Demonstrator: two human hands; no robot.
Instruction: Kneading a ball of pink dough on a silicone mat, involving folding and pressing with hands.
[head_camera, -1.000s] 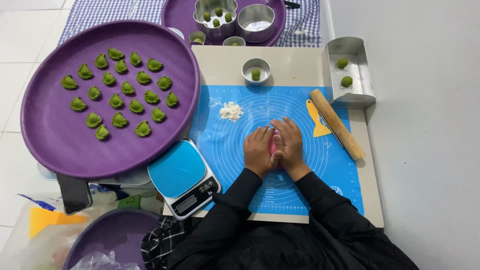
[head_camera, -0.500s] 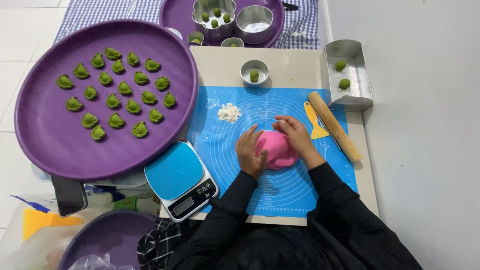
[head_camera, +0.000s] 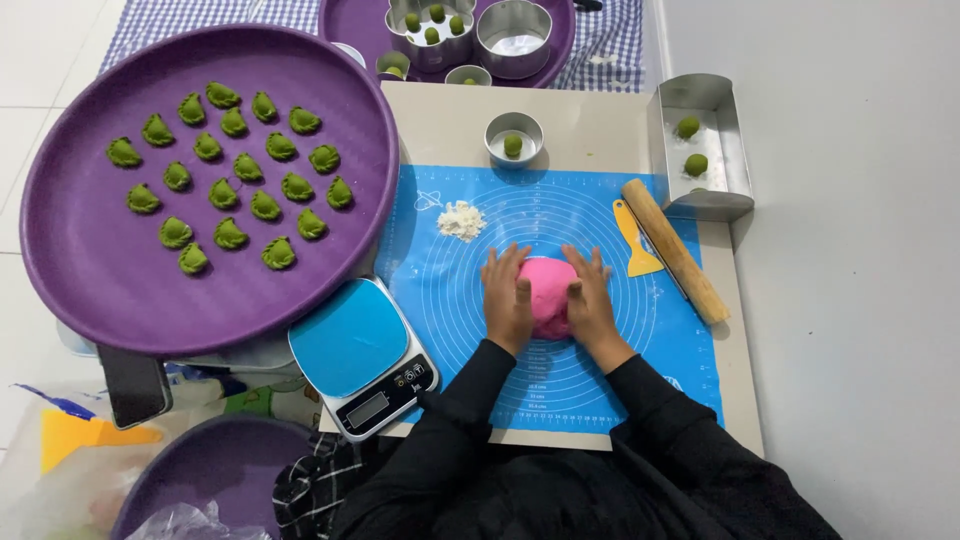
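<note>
A lump of pink dough (head_camera: 547, 291) lies on the blue baking mat (head_camera: 470, 270). My left hand (head_camera: 506, 300) presses its left side and my right hand (head_camera: 590, 298) cups its right side, fingers pointing away from me. Both black sleeves reach in from the bottom edge. A small heap of white flour (head_camera: 461, 220) sits on the mat beyond my left hand.
A large purple tray (head_camera: 90, 270) at left carries several green shaped dumplings (head_camera: 265, 205). A blue kitchen scale (head_camera: 362, 355) stands at the mat's near left. A wooden rolling pin (head_camera: 676, 250), yellow scraper (head_camera: 634, 235), metal tray with green balls (head_camera: 697, 150) and small metal cup (head_camera: 512, 138) lie beyond.
My hands were closed together over the dough a second ago. They spread apart to show it, then settled on either side of the lump.
</note>
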